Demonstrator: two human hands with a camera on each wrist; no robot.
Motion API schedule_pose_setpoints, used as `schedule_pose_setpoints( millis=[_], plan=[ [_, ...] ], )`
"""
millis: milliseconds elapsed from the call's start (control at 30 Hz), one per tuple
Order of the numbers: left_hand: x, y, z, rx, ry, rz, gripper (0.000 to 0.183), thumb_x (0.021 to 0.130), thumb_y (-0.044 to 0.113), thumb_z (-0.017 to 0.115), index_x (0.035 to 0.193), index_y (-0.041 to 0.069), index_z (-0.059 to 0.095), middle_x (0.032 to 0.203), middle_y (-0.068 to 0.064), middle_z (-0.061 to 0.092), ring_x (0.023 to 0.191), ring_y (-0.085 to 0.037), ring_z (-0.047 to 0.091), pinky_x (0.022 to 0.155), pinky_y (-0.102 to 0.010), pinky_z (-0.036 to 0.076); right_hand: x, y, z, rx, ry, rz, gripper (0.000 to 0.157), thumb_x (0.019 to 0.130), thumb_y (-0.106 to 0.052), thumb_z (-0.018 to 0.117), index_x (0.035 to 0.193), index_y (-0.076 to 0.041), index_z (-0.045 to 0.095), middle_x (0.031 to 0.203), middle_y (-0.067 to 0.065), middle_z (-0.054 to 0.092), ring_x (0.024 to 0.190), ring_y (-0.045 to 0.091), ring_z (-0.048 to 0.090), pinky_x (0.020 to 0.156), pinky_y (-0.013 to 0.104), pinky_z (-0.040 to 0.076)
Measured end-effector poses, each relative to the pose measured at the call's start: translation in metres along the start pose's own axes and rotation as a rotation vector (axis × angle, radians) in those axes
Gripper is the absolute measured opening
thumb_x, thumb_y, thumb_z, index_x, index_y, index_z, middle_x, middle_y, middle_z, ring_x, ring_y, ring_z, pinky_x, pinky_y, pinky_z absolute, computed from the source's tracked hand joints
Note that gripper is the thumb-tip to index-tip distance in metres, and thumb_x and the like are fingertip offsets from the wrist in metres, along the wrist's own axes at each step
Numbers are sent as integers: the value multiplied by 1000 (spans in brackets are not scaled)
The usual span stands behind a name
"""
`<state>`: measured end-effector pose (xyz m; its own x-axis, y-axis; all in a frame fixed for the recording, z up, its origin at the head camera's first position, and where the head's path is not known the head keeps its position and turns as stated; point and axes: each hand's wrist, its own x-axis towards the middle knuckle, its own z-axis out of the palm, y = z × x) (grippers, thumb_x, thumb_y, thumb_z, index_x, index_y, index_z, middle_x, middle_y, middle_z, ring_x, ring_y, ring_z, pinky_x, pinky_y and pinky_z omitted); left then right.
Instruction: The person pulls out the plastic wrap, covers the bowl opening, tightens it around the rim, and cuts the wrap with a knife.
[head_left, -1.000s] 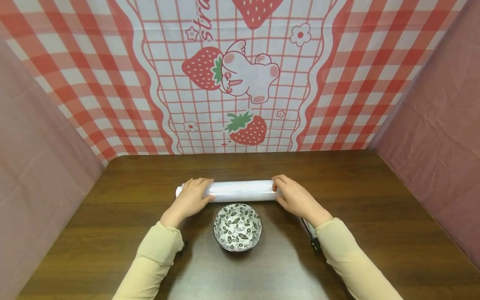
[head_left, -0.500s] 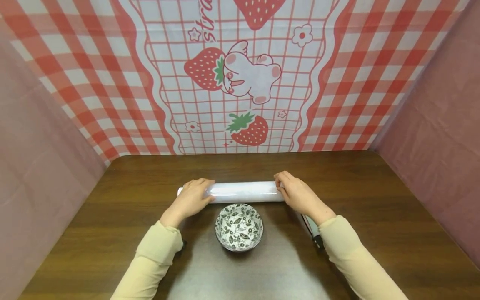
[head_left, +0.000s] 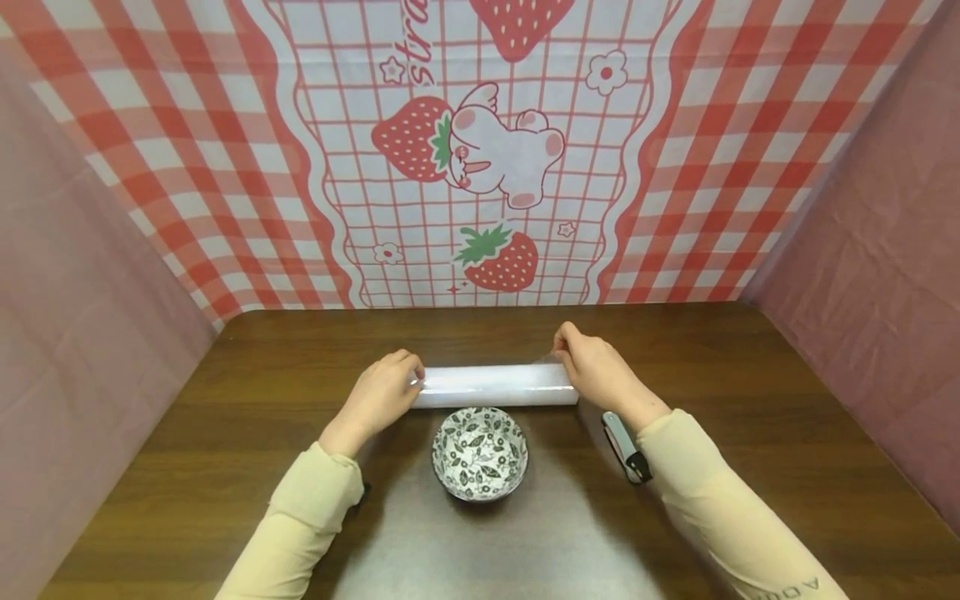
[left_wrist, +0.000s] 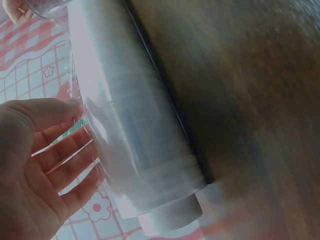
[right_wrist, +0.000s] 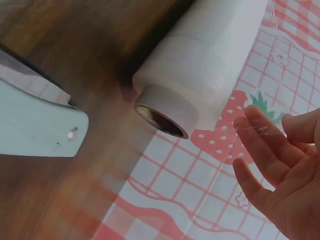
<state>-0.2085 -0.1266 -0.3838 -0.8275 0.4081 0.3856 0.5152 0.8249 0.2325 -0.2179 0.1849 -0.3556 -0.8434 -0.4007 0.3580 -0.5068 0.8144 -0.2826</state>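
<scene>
A roll of clear plastic wrap (head_left: 495, 386) lies crosswise on the table behind a bowl with a dark leaf pattern (head_left: 480, 454). At its left part, my left hand (head_left: 380, 398) pinches the loose film edge between thumb and fingers; the left wrist view shows the film (left_wrist: 92, 130) running off the roll to them. My right hand (head_left: 603, 373) pinches the film's other corner, raised a little behind the roll's right end. In the right wrist view, thin film stretches from the roll to the fingers (right_wrist: 260, 132), and the hollow core (right_wrist: 162, 120) shows at the roll's end.
A pale grey-green utility knife or similar folding tool (head_left: 625, 446) with a black end lies by the right forearm. Behind the wooden table (head_left: 187, 467) hangs a red checked strawberry cloth (head_left: 495, 150). Pink cloth (head_left: 862, 233) hangs at both sides.
My right hand has risen and moved back slightly, drawing up a corner of film. The left hand has shifted from lying over the roll to pinching the film. The tool on the right is more exposed.
</scene>
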Motion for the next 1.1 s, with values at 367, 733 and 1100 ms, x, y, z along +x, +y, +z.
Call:
schedule_pose_setpoints(
  millis=[367,733,1100],
  plan=[
    [5,1,-4,-3,12,-6,4,84,9,59,82,10,57,72,-1,60,67,-21,59,58,-37,47,2,-1,-4,39,0,16,7,89,-8,51,97,-7,50,76,5,65,62,16,58,55,34,44],
    [9,-2,-6,-43,-12,-42,8,89,15,55,94,8,56,79,-7,66,71,-23,63,63,-40,49,3,-1,-2,-16,-53,-25,31,80,-22,68,105,-7,58,82,1,67,71,17,63,64,36,49],
    [-2,-22,-18,9,-108,-68,30,82,20,67,107,5,63,104,-10,64,99,-28,59,82,-44,47,6,0,0,-112,-53,-105,11,79,-15,69,89,-11,71,85,1,66,74,16,63,73,40,48]
  ],
)
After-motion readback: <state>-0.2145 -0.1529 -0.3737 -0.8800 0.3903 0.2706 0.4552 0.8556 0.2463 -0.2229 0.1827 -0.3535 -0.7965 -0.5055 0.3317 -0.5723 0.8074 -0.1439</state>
